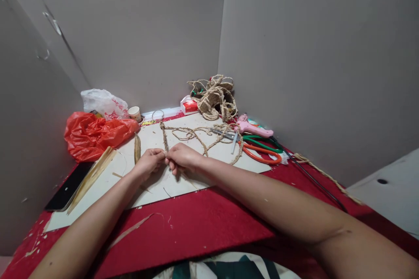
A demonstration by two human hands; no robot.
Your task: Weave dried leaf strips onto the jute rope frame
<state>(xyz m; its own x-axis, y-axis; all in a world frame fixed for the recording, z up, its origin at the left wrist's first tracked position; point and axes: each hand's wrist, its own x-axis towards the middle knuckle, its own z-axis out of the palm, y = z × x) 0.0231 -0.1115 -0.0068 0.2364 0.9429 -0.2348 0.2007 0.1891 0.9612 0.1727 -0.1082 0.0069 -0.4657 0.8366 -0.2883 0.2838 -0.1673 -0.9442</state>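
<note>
Over the white board (193,122), my left hand (151,161) and my right hand (181,157) meet, fingertips almost touching. Both pinch the lower end of a braided straw cord (165,137) that runs up and away from me. From its top, a thin length of twisted cord (203,146) trails to the right across the board. Close to my left hand lies a brownish dry strip (137,148). Thin loose fibres lie beneath my hands, and the exact strands between my fingers are hidden.
A red plastic bag (98,133), a black phone (68,187) and pale straw strips (93,178) lie left. At the back are a paper cup (134,113) and a cord bundle (214,100). Orange-handled scissors (262,157) and a pink glue gun (252,127) lie right.
</note>
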